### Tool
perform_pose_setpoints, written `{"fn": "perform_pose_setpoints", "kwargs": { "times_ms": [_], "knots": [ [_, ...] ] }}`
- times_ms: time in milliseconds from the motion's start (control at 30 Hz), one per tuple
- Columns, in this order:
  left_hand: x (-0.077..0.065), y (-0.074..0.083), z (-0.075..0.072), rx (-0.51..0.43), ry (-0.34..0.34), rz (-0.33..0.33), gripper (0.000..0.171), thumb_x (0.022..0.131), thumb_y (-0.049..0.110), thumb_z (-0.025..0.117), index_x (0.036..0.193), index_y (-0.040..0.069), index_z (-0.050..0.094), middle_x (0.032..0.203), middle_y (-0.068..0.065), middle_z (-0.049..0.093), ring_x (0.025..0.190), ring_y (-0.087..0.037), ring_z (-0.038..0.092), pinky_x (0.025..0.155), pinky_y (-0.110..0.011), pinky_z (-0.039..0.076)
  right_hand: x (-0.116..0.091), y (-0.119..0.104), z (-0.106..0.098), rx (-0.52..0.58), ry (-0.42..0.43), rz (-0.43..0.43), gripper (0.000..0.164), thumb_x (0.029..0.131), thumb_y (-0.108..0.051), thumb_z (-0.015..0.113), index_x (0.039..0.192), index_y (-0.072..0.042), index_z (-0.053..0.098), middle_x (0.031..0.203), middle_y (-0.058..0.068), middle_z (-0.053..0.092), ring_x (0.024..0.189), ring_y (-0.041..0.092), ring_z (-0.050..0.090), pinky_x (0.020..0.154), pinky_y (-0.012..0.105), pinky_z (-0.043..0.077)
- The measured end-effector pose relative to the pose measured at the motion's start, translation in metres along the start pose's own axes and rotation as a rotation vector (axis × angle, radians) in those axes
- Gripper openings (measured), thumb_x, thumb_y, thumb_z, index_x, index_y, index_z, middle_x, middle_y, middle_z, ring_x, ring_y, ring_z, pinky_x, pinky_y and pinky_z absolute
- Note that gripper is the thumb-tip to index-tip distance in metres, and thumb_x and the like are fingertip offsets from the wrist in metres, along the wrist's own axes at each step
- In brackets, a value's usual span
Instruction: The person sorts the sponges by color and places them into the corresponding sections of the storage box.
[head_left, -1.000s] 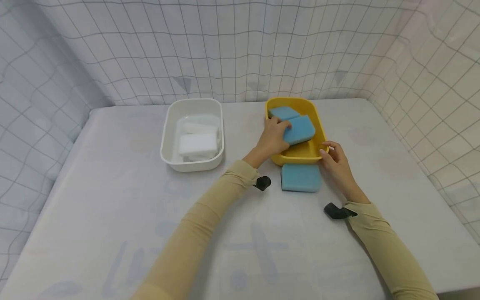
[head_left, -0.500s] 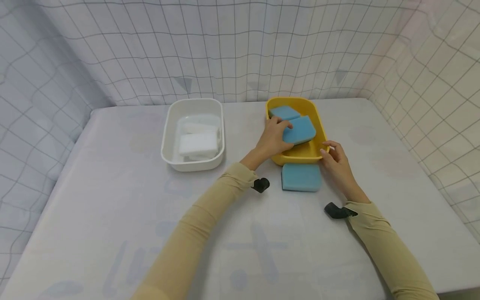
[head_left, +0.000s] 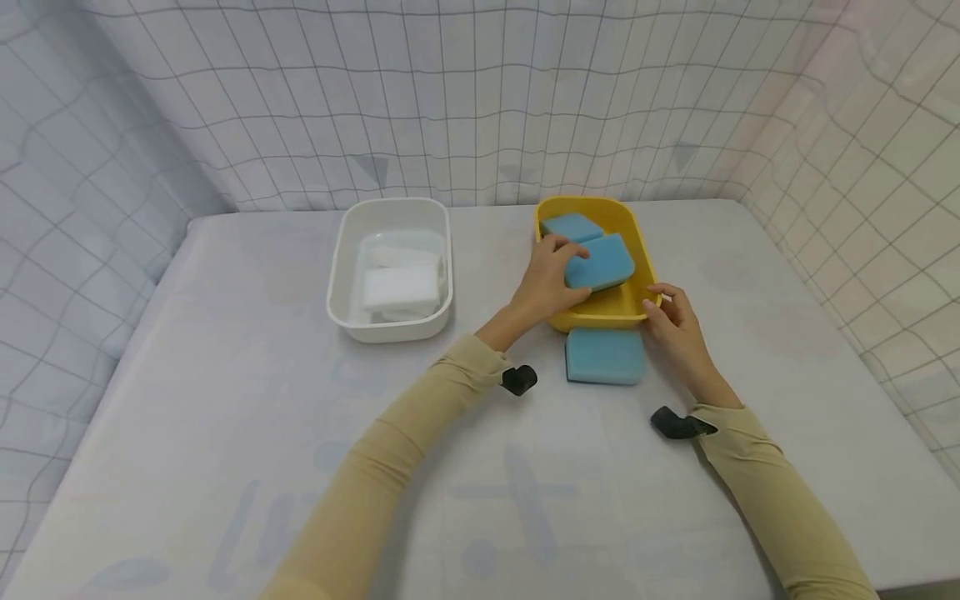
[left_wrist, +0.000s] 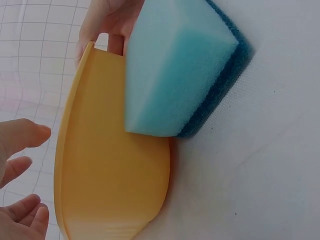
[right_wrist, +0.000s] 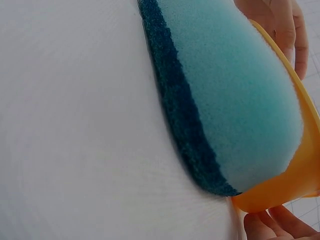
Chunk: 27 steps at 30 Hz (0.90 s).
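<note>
My left hand [head_left: 551, 279] is over the left side of a yellow plastic tub [head_left: 600, 322], thumb and fingers spread beside a blue scouring sponge [head_left: 604, 260]. In the left wrist view its fingertips [left_wrist: 37, 132] stand apart above the rim, with nothing showing between them. A second blue sponge [head_left: 572, 226] lies at the tub's back. With thumb and fingers, my right hand [head_left: 678, 333] pinches the tub's front right corner. Against the tub's front wall, on the table, lies another light blue sponge [head_left: 604, 357] with a dark scouring layer underneath, large in both wrist views [left_wrist: 170, 75].
To the left stands a white tub [head_left: 390, 333] holding several white blocks [head_left: 402, 287]. A white cloth covers the table [head_left: 570, 467]. Grid-patterned white curtains [head_left: 480, 100] enclose the back and sides.
My left forearm has shifted slightly left and toward me, and its thumb now shows more, stretched out beside the sponge. My right hand and the tub have stayed put.
</note>
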<state>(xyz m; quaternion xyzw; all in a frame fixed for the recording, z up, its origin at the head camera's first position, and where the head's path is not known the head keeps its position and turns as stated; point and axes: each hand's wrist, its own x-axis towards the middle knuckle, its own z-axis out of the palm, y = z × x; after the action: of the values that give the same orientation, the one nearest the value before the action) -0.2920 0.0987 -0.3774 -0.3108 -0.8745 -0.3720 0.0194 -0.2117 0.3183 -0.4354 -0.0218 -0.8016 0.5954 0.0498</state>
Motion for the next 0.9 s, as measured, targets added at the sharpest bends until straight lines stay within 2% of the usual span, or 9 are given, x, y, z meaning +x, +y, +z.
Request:
{"fn": "perform_pose_setpoints", "kwargs": {
  "times_ms": [200,333,567,800,900],
  "knots": [
    [-0.006,-0.001,-0.002,-0.029,0.057,0.051,0.040,0.081,0.018,0.073,0.117,0.006,0.059,0.125,-0.013,0.047,0.117,-0.024,0.043,0.101,-0.032,0.040,-0.002,-0.001,0.000,0.011,-0.008,-0.035,0.035,0.099,-0.030,0.045,0.130,-0.016,0.038,0.125,0.014,0.043,0.091,0.003,0.046,0.075,0.009,0.040],
    [-0.012,-0.002,-0.003,-0.046,0.092,0.086,0.039,0.081,0.017,0.073,0.115,0.004,0.060,0.123,-0.013,0.049,0.116,-0.025,0.044,0.102,-0.034,0.039,-0.002,-0.002,0.000,0.012,-0.011,-0.047,0.036,0.099,-0.029,0.045,0.130,-0.014,0.037,0.121,0.013,0.044,0.089,0.003,0.046,0.074,0.009,0.040],
    [-0.028,-0.001,-0.006,-0.125,0.142,0.076,0.040,0.081,0.017,0.073,0.116,0.004,0.059,0.121,-0.011,0.048,0.116,-0.025,0.043,0.103,-0.036,0.038,-0.003,-0.002,0.001,0.009,-0.016,-0.035,0.036,0.099,-0.029,0.044,0.131,-0.016,0.037,0.130,0.019,0.041,0.091,0.003,0.046,0.076,0.008,0.040],
    [-0.046,0.005,-0.006,-0.188,0.172,0.096,0.042,0.078,0.016,0.076,0.115,0.003,0.060,0.119,-0.012,0.050,0.115,-0.024,0.046,0.101,-0.036,0.039,0.000,0.001,0.000,-0.003,-0.009,-0.019,0.034,0.099,-0.027,0.044,0.131,-0.017,0.037,0.124,0.012,0.043,0.090,0.003,0.045,0.075,0.008,0.040],
    [-0.051,0.005,-0.004,-0.193,0.184,0.104,0.042,0.077,0.015,0.076,0.114,0.003,0.061,0.118,-0.012,0.051,0.114,-0.024,0.047,0.100,-0.035,0.041,0.000,0.001,0.000,0.012,-0.011,-0.022,0.034,0.099,-0.025,0.044,0.131,-0.015,0.036,0.127,0.013,0.042,0.091,0.001,0.046,0.076,0.007,0.040]
  ]
}}
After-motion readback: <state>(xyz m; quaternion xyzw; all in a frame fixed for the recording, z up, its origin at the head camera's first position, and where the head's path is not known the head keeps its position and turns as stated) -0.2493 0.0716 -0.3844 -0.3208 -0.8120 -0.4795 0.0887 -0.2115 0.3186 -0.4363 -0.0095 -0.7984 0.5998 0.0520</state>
